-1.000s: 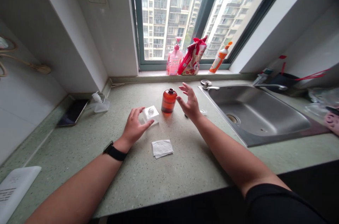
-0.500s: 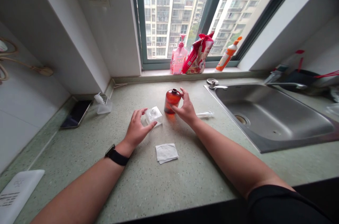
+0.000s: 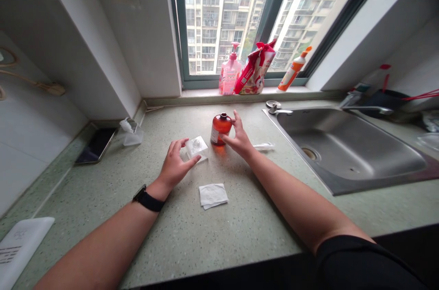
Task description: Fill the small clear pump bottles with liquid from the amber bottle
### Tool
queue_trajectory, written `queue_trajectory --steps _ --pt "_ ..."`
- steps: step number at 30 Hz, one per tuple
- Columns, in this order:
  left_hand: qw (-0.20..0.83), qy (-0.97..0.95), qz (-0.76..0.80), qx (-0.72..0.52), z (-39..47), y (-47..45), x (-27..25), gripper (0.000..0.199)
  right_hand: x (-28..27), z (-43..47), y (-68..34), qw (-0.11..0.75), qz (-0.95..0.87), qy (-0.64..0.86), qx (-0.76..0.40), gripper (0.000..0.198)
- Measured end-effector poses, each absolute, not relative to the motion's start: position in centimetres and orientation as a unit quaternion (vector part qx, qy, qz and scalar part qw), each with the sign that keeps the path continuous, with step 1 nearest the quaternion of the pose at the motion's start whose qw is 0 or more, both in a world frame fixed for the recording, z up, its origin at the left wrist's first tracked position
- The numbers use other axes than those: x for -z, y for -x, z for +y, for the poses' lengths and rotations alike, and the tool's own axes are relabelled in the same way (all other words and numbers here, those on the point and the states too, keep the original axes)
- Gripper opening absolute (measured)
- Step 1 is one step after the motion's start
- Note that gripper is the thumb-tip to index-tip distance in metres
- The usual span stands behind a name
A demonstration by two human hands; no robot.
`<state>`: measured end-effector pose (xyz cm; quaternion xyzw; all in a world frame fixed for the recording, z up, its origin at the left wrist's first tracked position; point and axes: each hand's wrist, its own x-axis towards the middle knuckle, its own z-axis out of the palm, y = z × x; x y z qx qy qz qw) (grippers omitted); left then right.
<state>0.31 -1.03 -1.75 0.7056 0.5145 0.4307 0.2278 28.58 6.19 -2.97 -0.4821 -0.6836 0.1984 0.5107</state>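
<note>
A clear square bottle (image 3: 198,145) with a round opening on top sits on the counter. My left hand (image 3: 175,162) is curved about its left side, thumb at the front edge and fingertips at the back corner. To the right stands an amber bottle (image 3: 220,129), upright and uncapped, with a pale label on its left side. My right hand (image 3: 239,138) holds it from the right; its thumb rests on the front and the other fingers are partly hidden behind. A folded white tissue (image 3: 213,196) lies nearer me, between my forearms.
Beside my right wrist lies a clear wrapped item (image 3: 265,146). A small clear pump-topped container (image 3: 131,133) and a phone (image 3: 96,145) are at left. The steel sink (image 3: 350,143) is at right. Several packages, including a pink pump bottle (image 3: 230,72), line the windowsill.
The amber bottle has turned slightly, so its pale label shows more clearly. Both hands keep nearly the same places; the whole view has shifted a little.
</note>
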Motion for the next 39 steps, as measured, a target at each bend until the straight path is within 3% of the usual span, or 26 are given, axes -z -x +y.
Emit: queue_trajectory --steps 4,9,15,22,28,39 --pt "0.230 -0.707 0.512 -0.430 -1.0 -0.3 1.7 0.062 3.0 6.2 -28.3 0.520 -0.657 0.512 -0.188 0.127" --pt "0.229 -0.709 0.507 -0.433 -0.9 -0.2 1.9 0.061 3.2 6.2 -28.7 0.513 -0.672 0.490 -0.211 0.112" --pt "0.230 -0.710 0.506 -0.432 -0.9 -0.3 1.9 0.062 3.2 6.1 -27.9 0.508 -0.661 0.527 -0.165 0.127" --pt "0.235 -0.714 0.507 -0.421 -1.0 -0.2 1.8 0.064 3.3 6.1 -27.8 0.494 -0.670 0.535 -0.145 0.116" --pt "0.231 -0.722 0.505 -0.414 -1.2 0.0 2.1 0.077 2.9 5.6 -27.7 0.518 -0.664 0.518 -0.151 0.083" --pt "0.218 -0.718 0.519 -0.408 -1.0 -0.2 2.1 0.065 2.2 5.4 -27.7 0.519 -0.692 0.493 -0.097 0.071"
